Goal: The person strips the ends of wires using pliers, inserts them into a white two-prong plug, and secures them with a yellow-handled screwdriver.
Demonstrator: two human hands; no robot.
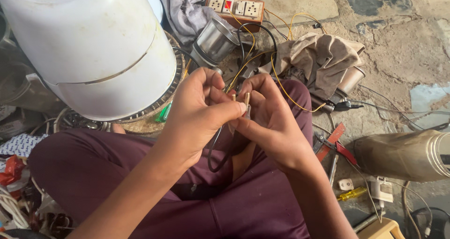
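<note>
Rough stone floor (398,47) spreads around me where I sit cross-legged in maroon trousers, with tools and scrap scattered on every side. Both hands meet over my lap so I can work close to my eyes. My left hand (199,115) curls inward, thumb and fingertips pinched on the brass-pinned plug (244,100), and my right hand (272,122) closes around the same piece from the other side, steadying it; two brass pins stick up between the fingertips. A black cable (216,154) loops down from the plug into my lap, slack so it does not pull. Yellow wires (286,91) trail from near my hands back toward the orange socket board (235,7), which lies within reach ahead. Beside it a steel jar (215,41) lies tipped on its side; I cannot see anything in it. A big white appliance housing (93,51) stands by my left knee. Red-handled pliers (335,143) rest near my right leg, and a grimy metal canister (405,154) lies sideways beyond them, contents hidden.
</note>
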